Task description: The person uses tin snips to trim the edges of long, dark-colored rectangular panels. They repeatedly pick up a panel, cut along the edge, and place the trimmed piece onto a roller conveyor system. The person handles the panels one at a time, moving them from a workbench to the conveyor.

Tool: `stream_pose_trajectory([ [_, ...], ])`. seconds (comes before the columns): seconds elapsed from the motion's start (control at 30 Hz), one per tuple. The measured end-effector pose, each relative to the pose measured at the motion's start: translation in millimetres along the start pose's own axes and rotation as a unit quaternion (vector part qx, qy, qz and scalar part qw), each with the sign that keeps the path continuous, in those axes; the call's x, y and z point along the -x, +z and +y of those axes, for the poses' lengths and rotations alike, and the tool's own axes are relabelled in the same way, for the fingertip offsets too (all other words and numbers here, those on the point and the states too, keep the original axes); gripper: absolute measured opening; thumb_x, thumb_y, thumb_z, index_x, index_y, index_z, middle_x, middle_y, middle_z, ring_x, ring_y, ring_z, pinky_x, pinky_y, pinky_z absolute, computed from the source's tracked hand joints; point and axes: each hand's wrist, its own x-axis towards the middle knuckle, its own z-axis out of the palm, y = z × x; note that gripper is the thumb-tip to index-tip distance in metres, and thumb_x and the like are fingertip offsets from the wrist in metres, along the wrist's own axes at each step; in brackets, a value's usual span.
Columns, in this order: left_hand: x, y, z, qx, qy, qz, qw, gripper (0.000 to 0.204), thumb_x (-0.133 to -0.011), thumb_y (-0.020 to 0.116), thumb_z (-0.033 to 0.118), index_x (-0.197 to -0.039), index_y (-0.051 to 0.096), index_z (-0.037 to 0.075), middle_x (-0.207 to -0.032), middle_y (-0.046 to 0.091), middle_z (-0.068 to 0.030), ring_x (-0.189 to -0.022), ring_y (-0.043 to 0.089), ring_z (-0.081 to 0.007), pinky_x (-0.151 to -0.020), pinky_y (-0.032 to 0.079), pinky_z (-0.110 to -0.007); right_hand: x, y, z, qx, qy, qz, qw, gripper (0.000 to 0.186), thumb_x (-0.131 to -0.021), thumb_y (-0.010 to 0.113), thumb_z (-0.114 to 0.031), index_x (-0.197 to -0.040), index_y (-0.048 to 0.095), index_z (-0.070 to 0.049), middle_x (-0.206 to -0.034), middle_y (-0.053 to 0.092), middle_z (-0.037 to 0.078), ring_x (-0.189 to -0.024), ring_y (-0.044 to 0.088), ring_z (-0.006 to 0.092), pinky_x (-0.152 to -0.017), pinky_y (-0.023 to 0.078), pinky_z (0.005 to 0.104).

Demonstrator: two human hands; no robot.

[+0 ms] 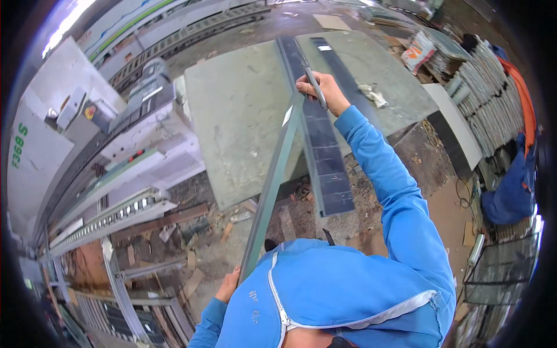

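My right hand (322, 90) is closed on a slim grey pen-like tool (315, 87), over the upper part of the long strips on the pale greenish board. My left hand (230, 281), low at the body's side, grips a long green-edged strip (269, 200), which slants up to beneath my right hand and carries a white label. Beside it lies a wide dark strip (330, 174), overhanging the board's (232, 116) near edge. Another dark strip (331, 58) with a white label lies to the right, and a crumpled light item (373, 94) rests beside that one.
A white machine (148, 129) and metal rails (96, 218) run along the left. Stacked pale sheets (487, 93), an orange and blue cloth (513, 182), a cable and a leaning panel (453, 124) are at the right. Scraps litter the floor (191, 238).
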Motion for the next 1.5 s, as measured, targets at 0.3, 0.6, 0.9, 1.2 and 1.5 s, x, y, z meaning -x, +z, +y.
stream_pose_trajectory([
  [0.3,52,-32,-186,0.066,-0.229,-0.058,0.969,0.063,-0.093,0.034,0.052,-0.088,0.059,-0.006,-0.07,0.057,-0.0163,-0.065,0.053,-0.0196,-0.063,0.044,-0.039,-8,165,63,-0.219,0.186,-0.152,0.946,0.025,-0.076,0.072,-0.022,-0.077,0.06,0.0,-0.059,0.055,0.005,-0.052,0.06,0.0143,-0.047,0.046,0.0255],
  [0.6,72,-43,-169,0.164,-0.248,-0.022,0.955,0.057,-0.091,0.04,0.048,-0.089,0.06,-0.005,-0.072,0.059,-0.016,-0.067,0.054,-0.019,-0.064,0.045,-0.037,0,173,68,0.306,-0.037,-0.192,0.932,0.033,-0.076,0.067,-0.031,-0.078,0.055,0.0,-0.07,0.057,0.014,-0.069,0.059,0.0295,-0.061,0.044,0.041],
  [0.9,63,-53,-159,0.175,-0.265,-0.02,0.948,0.052,-0.088,0.047,0.045,-0.091,0.06,-0.005,-0.074,0.06,-0.0156,-0.068,0.056,-0.0183,-0.065,0.045,-0.036,44,145,68,0.464,-0.122,-0.191,0.856,0.032,-0.075,0.067,-0.029,-0.085,0.051,-0.003,-0.078,0.054,0.014,-0.075,0.056,0.033,-0.065,0.044,0.041],
  [1.2,64,-61,-146,0.167,-0.261,-0.006,0.951,0.047,-0.085,0.053,0.042,-0.093,0.06,-0.004,-0.076,0.061,-0.0153,-0.07,0.057,-0.0176,-0.065,0.046,-0.035,44,144,78,0.45,-0.094,-0.204,0.864,0.028,-0.076,0.064,-0.027,-0.082,0.052,-0.002,-0.075,0.057,0.014,-0.071,0.057,0.0338,-0.061,0.044,0.0424],
  [1.5,73,-64,-142,0.163,-0.261,0.005,0.952,0.044,-0.082,0.059,0.039,-0.094,0.061,-0.003,-0.079,0.062,-0.0149,-0.071,0.058,-0.0169,-0.066,0.046,-0.034,33,139,75,0.476,-0.079,-0.26,0.836,0.023,-0.074,0.062,-0.021,-0.079,0.053,-0.001,-0.076,0.059,0.016,-0.074,0.059,0.0357,-0.063,0.046,0.0453],
])
